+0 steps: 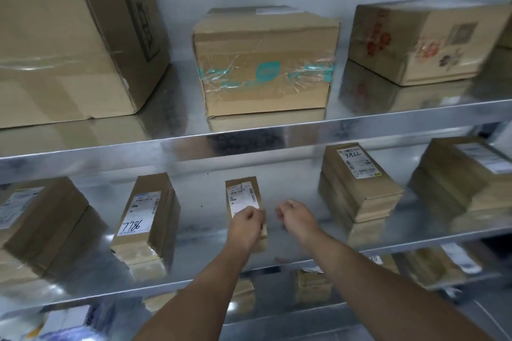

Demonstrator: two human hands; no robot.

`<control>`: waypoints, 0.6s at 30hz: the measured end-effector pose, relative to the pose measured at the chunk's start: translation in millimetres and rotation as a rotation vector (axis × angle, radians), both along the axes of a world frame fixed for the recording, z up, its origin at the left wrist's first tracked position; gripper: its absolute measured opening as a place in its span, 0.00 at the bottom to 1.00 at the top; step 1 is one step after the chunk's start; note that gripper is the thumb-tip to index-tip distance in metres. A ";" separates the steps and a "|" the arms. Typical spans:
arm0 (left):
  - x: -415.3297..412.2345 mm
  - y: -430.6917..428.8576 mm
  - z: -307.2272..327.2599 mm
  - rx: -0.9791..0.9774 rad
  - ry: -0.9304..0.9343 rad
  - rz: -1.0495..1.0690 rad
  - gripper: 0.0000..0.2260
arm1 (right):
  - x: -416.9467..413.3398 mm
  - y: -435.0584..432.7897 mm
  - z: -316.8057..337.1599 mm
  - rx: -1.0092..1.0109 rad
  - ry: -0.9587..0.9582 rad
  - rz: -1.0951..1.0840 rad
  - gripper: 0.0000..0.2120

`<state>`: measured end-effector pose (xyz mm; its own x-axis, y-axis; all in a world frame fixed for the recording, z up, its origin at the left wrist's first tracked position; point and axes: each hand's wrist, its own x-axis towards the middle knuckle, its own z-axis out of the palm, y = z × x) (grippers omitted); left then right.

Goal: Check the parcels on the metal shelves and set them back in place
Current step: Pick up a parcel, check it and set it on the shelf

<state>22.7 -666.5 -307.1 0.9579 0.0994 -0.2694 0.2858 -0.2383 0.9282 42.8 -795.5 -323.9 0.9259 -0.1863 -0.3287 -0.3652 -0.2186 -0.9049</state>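
Small labelled parcel, lower centre, sits shelved under the curled left hand, grip unclear; right hand loosely curled, empty; others likely remain unchecked.

I'm looking at shelves of bare sheet metal, polished and glossy, mirroring the boxes standing on them. In the upper left of the frame, the big carton is showing matt brown cardboard under a band of clear shiny tape. The centre box is wearing crinkled glossy teal-printed tape. In the lower middle, I'm seeing a small cardboard parcel carrying a smooth white paper label.
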 end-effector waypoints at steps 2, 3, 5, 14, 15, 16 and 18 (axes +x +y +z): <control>-5.4 -11.4 -1.8 0.058 0.018 -0.057 0.17 | -1.7 -10.0 -6.5 0.032 -0.021 -0.022 0.14; -6.9 -16.1 -3.4 0.077 0.017 -0.082 0.17 | -3.7 -15.0 -6.2 0.040 -0.024 -0.037 0.15; -8.1 -28.9 -2.5 0.060 0.023 -0.113 0.16 | -14.6 -23.1 13.0 0.046 -0.045 -0.079 0.17; 5.9 -106.8 23.7 -0.005 0.006 -0.039 0.20 | -1.1 -93.6 38.5 0.002 -0.138 -0.145 0.16; 8.0 -112.3 26.0 -0.012 -0.004 -0.031 0.19 | 1.3 -97.8 39.4 0.004 -0.138 -0.148 0.15; 11.9 -128.0 29.3 -0.024 -0.020 -0.025 0.19 | 6.6 -113.1 39.7 0.002 -0.137 -0.141 0.15; 16.2 -147.7 31.2 -0.029 -0.030 -0.024 0.17 | 12.8 -135.6 40.1 -0.021 -0.139 -0.119 0.16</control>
